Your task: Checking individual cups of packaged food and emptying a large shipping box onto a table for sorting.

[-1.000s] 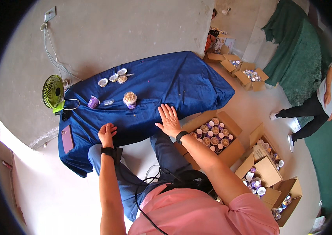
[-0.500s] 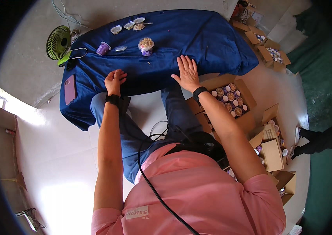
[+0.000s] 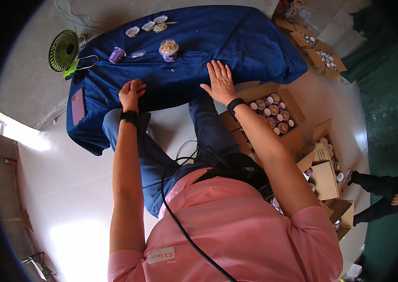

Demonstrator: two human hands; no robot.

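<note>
Prob. best to rest both hands lightly on the cloth-covered surface (image 3: 243,40), w/ no pull on its near edge: a tug could, I'd judge, drag the cloth & tip the dome-lidded cup (image 3: 169,49). That cup stands btwn near & far edges, left of the surface's middle, just beyond the gap btwn the hands, touching neither.

R hand (image 3: 220,82): palm down at the near edge, fingers straight & a bit spread toward the far edge, thumb out to the left; grip released, nothing in it. L hand (image 3: 131,94): at the near edge too, nearer the left corner, fingers loosely curled in; can't tell if that grip has anything small. Phone (image 3: 78,106) lies by the near left corner; purple cup (image 3: 117,55) sits toward the left edge.
</note>
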